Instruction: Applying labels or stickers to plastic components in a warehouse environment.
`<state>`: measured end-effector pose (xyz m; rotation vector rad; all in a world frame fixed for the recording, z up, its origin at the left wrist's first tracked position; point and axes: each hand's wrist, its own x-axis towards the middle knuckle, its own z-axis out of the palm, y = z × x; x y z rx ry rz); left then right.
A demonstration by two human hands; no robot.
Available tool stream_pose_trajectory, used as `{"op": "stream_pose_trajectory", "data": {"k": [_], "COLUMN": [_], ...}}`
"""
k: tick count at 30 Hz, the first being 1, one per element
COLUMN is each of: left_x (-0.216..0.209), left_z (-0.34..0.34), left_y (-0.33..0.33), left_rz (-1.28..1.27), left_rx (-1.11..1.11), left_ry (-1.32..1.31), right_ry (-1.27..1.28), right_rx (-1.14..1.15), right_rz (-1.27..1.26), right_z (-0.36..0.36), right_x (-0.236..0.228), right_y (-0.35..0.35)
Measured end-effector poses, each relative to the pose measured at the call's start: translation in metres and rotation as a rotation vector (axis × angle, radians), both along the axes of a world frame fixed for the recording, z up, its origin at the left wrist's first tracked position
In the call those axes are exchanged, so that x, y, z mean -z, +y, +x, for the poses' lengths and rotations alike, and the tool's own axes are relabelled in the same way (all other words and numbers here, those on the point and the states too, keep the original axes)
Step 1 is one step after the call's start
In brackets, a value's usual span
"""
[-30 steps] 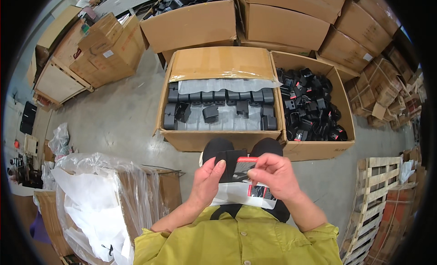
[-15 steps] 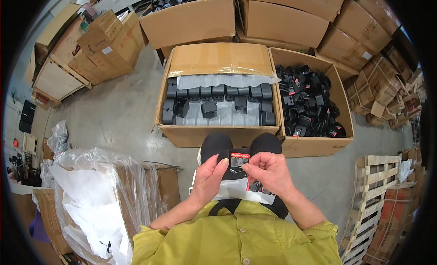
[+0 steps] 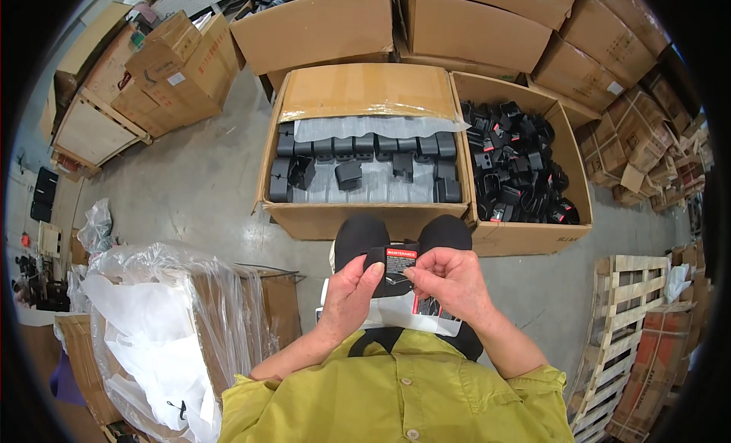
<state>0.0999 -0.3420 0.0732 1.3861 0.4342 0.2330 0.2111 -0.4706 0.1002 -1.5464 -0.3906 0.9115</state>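
Note:
Above my lap, my left hand (image 3: 349,292) is closed round a small black plastic part (image 3: 375,255), its thumb on the near side. On the part's face is a red-topped black label (image 3: 400,263). My right hand (image 3: 452,283) is closed in a pinch, its thumb and fingertip at the label's lower right edge. Across my thighs lies a white backing sheet (image 3: 387,313), with another red and black label (image 3: 428,306) on it, partly hidden under my right hand.
Ahead stands an open carton (image 3: 365,220) of black plastic parts in rows with foam sheeting. Right of it, another carton (image 3: 533,243) holds loose black parts, several labelled. A plastic-wrapped box (image 3: 152,329) is at near left, a wooden pallet (image 3: 626,306) at right. Stacked cartons (image 3: 472,35) rise behind.
The view has shifted slightly, and the cartons sit a little higher in it. Both hands keep nearly the same hold on the black part and its label.

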Motion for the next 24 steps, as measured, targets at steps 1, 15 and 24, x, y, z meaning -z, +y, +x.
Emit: {"op": "stream_pose_trajectory", "data": {"k": [1,15,24], "left_x": [-0.002,-0.007,-0.016], "left_z": [0.001,-0.001,-0.001], "left_y": [-0.001,-0.004,-0.01], "left_rz": [-0.002,0.078,0.226], "left_rx": [-0.009,-0.033,-0.042], "left_ry": [-0.005,0.021,0.053], "right_ry": [0.0,-0.007,-0.043], "right_rx": [-0.002,-0.014,0.018], "right_rz": [0.0,0.003,0.003], "right_z": [0.0,0.001,0.001], "right_x": [0.0,0.002,0.007], "right_y": [0.0,-0.002,-0.002]}}
